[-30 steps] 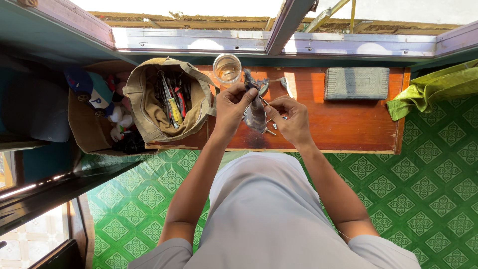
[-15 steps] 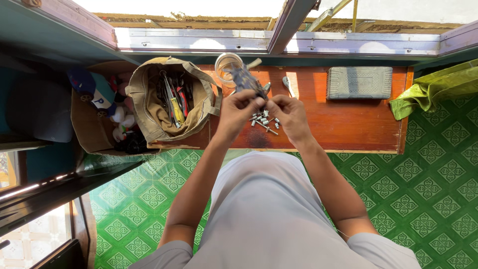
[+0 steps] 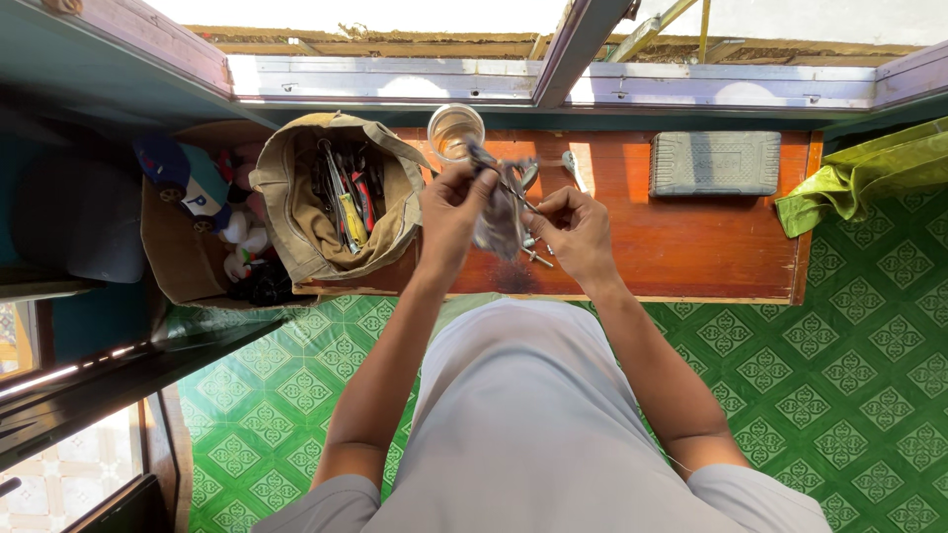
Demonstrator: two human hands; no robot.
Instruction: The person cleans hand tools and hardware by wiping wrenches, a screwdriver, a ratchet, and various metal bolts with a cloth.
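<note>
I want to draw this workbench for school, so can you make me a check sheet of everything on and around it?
Surface: red-brown wooden bench, worn along the near edge.
Job's things: grey rag held above small metal sockets and bits.
Clutter: glass jar, wrench, grey tool case, canvas tool bag full of hand tools.
Grips: left hand pinches the rag's top; right hand pinches something thin beside it, too small to tell.
Cables: nothing seen.
Surroundings: open window frame, green patterned floor, cardboard box of toys, green cloth.

Grey rag lower, hanging again
</note>
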